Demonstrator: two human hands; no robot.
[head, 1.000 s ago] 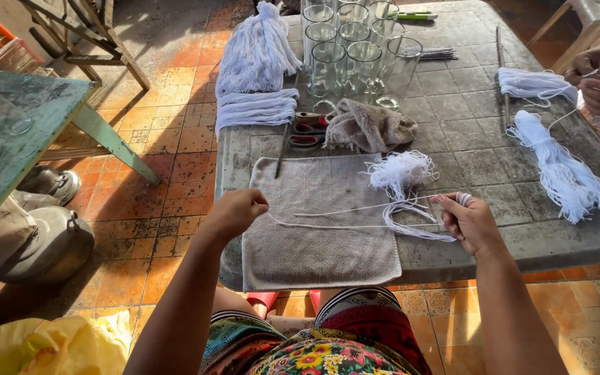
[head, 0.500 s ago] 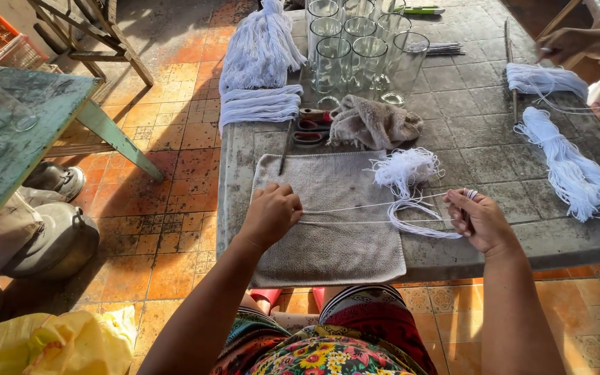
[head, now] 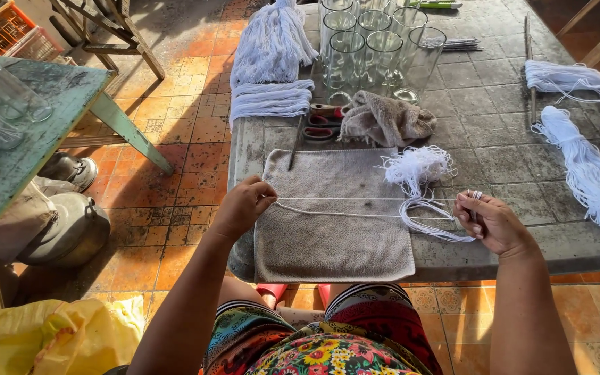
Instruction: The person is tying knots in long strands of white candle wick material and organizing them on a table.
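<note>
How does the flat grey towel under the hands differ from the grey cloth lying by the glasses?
The flat grey towel is spread out smooth near the table edge; the grey cloth is crumpled into a heap. The towel looks larger as it lies, and white string stretches over it between left hand and right hand. Both look like grey terry.

Both arms are bare, with no sleeves. The person wears bright clothes with stripes and big flowers in red, yellow and green.
</note>
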